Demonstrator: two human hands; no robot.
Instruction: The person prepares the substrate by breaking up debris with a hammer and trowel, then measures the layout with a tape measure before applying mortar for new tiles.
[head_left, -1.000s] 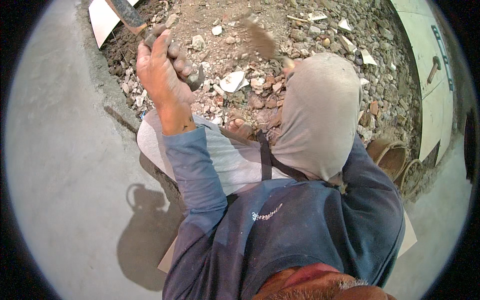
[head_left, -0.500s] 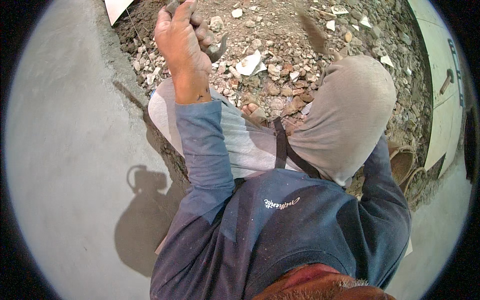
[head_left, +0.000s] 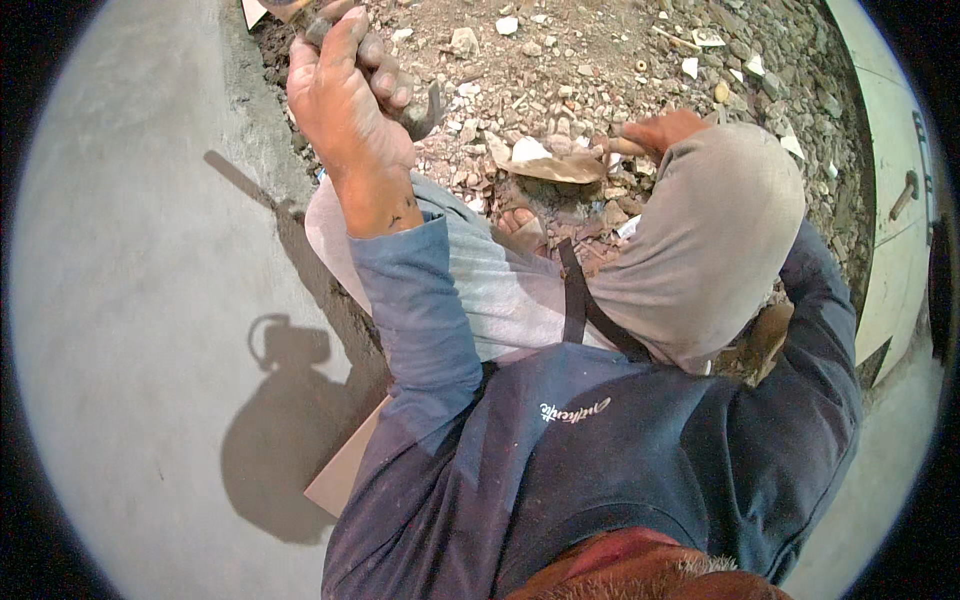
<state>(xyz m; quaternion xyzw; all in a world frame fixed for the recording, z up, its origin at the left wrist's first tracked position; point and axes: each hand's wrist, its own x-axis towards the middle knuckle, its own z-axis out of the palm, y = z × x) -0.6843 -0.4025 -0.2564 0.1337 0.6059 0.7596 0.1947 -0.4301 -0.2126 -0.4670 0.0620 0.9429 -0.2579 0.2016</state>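
Note:
My left hand (head_left: pixel 347 105) is at the upper left, fingers curled round a dirty metal tool (head_left: pixel 425 115) with a dark curved end. The tool's other end is cut off by the top edge. Beside my bent knee, my right hand (head_left: pixel 668 132) grips a trowel (head_left: pixel 550 168) by its handle, the broad dusty blade lying low over the rubble (head_left: pixel 560 60). White broken pieces show just behind the blade. My knee partly hides the right hand.
Grey concrete floor (head_left: pixel 120 300) runs along the left, with a loose tile (head_left: pixel 340 470) behind my left arm. Pale tiles (head_left: pixel 880 300) border the rubble at the right, bearing a bolt-like metal tool (head_left: pixel 903 197). A dusty container (head_left: pixel 760 350) is partly hidden beside my right arm.
The trowel has swung down from higher up to lie low over the rubble, and my right hand has come into clearer view. My left hand rose, then dropped slightly, keeping its tool.

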